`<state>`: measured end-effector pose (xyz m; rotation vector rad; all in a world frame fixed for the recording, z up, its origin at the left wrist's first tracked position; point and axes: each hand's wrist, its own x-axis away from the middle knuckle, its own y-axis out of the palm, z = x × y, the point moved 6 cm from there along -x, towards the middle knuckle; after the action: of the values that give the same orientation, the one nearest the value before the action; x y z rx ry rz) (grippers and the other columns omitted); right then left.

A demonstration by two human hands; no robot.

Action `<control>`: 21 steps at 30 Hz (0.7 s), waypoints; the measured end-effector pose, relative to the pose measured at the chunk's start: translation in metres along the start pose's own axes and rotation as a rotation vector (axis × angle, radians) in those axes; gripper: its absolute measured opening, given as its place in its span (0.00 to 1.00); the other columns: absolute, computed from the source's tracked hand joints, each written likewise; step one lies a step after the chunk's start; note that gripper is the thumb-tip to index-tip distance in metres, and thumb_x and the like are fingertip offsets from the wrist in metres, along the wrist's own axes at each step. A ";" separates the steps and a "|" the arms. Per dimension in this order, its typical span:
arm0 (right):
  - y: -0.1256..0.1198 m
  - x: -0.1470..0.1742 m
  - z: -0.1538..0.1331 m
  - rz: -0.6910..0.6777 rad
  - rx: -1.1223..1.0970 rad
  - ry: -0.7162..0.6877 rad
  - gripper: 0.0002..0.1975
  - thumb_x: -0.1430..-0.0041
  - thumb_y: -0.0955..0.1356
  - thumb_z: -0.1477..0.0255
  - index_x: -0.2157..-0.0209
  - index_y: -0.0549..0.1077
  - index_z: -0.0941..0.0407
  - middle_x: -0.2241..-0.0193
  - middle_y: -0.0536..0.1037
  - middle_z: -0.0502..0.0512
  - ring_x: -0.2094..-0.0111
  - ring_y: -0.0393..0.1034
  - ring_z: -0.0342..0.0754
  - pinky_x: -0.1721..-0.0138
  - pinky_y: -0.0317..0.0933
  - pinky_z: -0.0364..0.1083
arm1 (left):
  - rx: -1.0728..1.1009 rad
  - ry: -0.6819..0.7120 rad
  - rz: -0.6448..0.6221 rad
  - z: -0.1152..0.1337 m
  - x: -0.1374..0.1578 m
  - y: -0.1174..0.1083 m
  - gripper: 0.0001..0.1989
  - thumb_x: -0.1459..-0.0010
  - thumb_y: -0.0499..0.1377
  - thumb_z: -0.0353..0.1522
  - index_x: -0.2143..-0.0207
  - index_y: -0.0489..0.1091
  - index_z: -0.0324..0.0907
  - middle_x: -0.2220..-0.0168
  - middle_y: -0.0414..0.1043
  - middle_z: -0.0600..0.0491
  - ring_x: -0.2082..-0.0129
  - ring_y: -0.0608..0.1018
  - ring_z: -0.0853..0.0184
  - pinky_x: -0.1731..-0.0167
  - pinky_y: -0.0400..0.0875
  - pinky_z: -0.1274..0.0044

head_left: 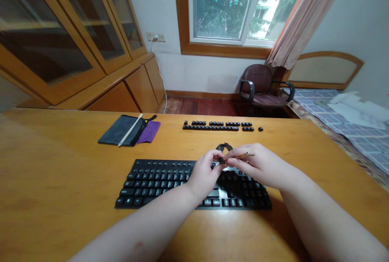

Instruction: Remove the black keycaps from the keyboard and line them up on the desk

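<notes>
A black keyboard [161, 191] lies on the wooden desk, its upper rows showing bare switch stems without caps. Above its right part, my left hand [205, 172] pinches a small black keycap [222, 160] between thumb and fingers. My right hand [257, 164] is closed on a thin, golden-brown tool [244, 156] whose exact kind I cannot make out. The fingertips of both hands meet at the keycap. Just behind them a coiled black cable [224, 147] rests on the desk, partly hidden by the hands.
Loose black keycaps [211, 127] stand in rows near the desk's far edge. To the left lie a dark grey pouch [115, 129], a whitish stick [129, 132] across it and a purple cloth [149, 132]. Beyond the desk [60, 181] stand a cabinet [133, 87] and an armchair [258, 79].
</notes>
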<state>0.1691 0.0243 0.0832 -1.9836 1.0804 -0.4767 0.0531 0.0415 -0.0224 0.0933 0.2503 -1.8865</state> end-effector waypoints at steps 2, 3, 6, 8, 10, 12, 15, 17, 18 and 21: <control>0.000 0.000 -0.001 0.011 0.020 -0.029 0.14 0.37 0.61 0.67 0.61 0.76 0.56 0.65 0.79 0.56 0.65 0.72 0.46 0.63 0.63 0.42 | 0.041 -0.013 0.006 -0.002 -0.001 0.000 0.09 0.46 0.60 0.32 0.61 0.67 0.42 0.62 0.73 0.51 0.61 0.75 0.66 0.57 0.69 0.73; 0.000 -0.001 -0.001 0.018 0.027 -0.044 0.14 0.38 0.61 0.67 0.61 0.76 0.56 0.65 0.79 0.57 0.65 0.72 0.46 0.62 0.63 0.43 | 0.060 -0.018 0.009 -0.002 -0.001 0.000 0.10 0.46 0.60 0.32 0.60 0.67 0.42 0.62 0.73 0.51 0.61 0.75 0.66 0.56 0.69 0.73; -0.001 -0.001 -0.001 0.039 0.025 -0.068 0.13 0.38 0.62 0.68 0.61 0.76 0.57 0.64 0.79 0.57 0.63 0.72 0.47 0.60 0.63 0.44 | 0.118 -0.039 0.031 -0.001 -0.002 -0.002 0.11 0.48 0.62 0.32 0.60 0.69 0.41 0.61 0.73 0.50 0.60 0.76 0.65 0.56 0.69 0.73; -0.002 -0.001 0.000 0.059 0.011 -0.062 0.12 0.38 0.62 0.68 0.61 0.76 0.57 0.64 0.79 0.57 0.63 0.73 0.46 0.60 0.64 0.43 | 0.168 -0.050 0.045 0.000 -0.003 -0.003 0.12 0.49 0.62 0.31 0.61 0.69 0.41 0.62 0.74 0.49 0.60 0.76 0.65 0.56 0.69 0.72; -0.003 -0.001 0.001 0.074 -0.003 -0.059 0.12 0.38 0.62 0.68 0.60 0.76 0.57 0.64 0.79 0.57 0.64 0.73 0.46 0.61 0.64 0.43 | 0.183 -0.052 0.068 0.000 -0.004 -0.004 0.12 0.50 0.63 0.30 0.60 0.70 0.41 0.62 0.74 0.49 0.60 0.76 0.65 0.56 0.69 0.72; -0.002 -0.001 0.001 0.075 -0.008 -0.062 0.12 0.38 0.62 0.68 0.60 0.75 0.56 0.63 0.79 0.57 0.63 0.73 0.46 0.61 0.64 0.44 | 0.147 -0.046 0.100 -0.001 -0.004 -0.007 0.12 0.50 0.62 0.30 0.60 0.70 0.41 0.61 0.74 0.49 0.59 0.76 0.64 0.55 0.69 0.72; 0.000 -0.002 0.001 0.067 -0.008 -0.062 0.12 0.38 0.62 0.69 0.59 0.75 0.56 0.63 0.79 0.56 0.63 0.73 0.46 0.60 0.64 0.44 | 0.097 -0.042 0.119 -0.002 -0.005 -0.009 0.13 0.49 0.62 0.30 0.59 0.72 0.42 0.60 0.75 0.49 0.58 0.76 0.64 0.53 0.68 0.70; 0.000 -0.002 0.001 0.069 -0.005 -0.055 0.12 0.38 0.62 0.69 0.59 0.75 0.56 0.62 0.78 0.56 0.62 0.72 0.46 0.59 0.64 0.44 | 0.106 -0.047 0.117 -0.001 -0.005 -0.011 0.15 0.50 0.62 0.31 0.57 0.72 0.42 0.58 0.75 0.48 0.57 0.76 0.63 0.52 0.68 0.69; -0.001 -0.002 0.002 0.072 -0.002 -0.049 0.12 0.38 0.62 0.69 0.60 0.75 0.56 0.63 0.78 0.56 0.62 0.72 0.46 0.60 0.64 0.44 | 0.117 -0.051 0.116 0.000 -0.005 -0.011 0.15 0.50 0.63 0.31 0.57 0.72 0.42 0.58 0.75 0.48 0.57 0.76 0.62 0.52 0.69 0.69; -0.002 -0.003 0.003 0.075 0.011 -0.022 0.12 0.38 0.61 0.69 0.61 0.75 0.57 0.65 0.78 0.56 0.65 0.72 0.46 0.62 0.64 0.44 | 0.155 -0.055 0.112 0.005 -0.005 -0.013 0.14 0.47 0.60 0.33 0.57 0.73 0.42 0.57 0.75 0.48 0.56 0.76 0.62 0.52 0.69 0.70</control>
<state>0.1704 0.0286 0.0829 -1.9272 1.1326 -0.4190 0.0425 0.0488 -0.0154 0.1571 0.0589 -1.7916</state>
